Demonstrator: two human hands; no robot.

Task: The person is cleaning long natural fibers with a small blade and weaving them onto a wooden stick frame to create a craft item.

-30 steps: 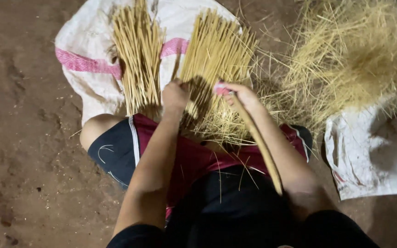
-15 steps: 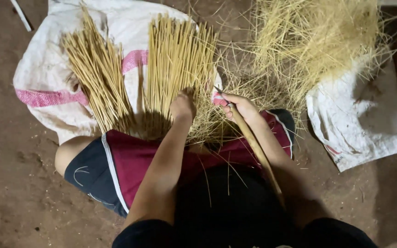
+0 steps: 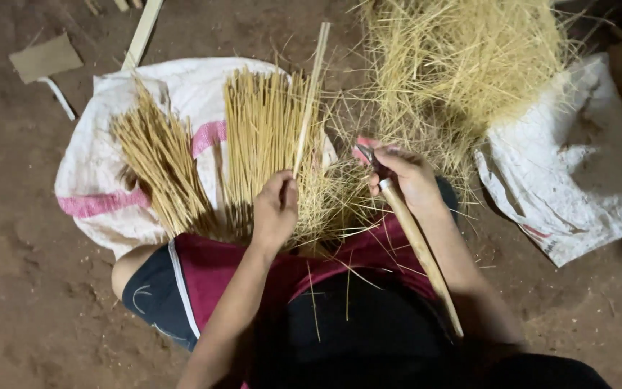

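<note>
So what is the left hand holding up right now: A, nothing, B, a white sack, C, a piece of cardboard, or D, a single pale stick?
D: the left hand pinches a single pale stick that rises above the sorted stick bundles.

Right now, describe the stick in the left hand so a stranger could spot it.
Find the white sack with pink stripes on the dirt floor. Two fans of sticks lie on it. The stick rises from the left hand over the right fan, alone, paler, flatter and longer.

Cardboard scrap (image 3: 44,56) on dirt floor (image 3: 16,288)
</note>
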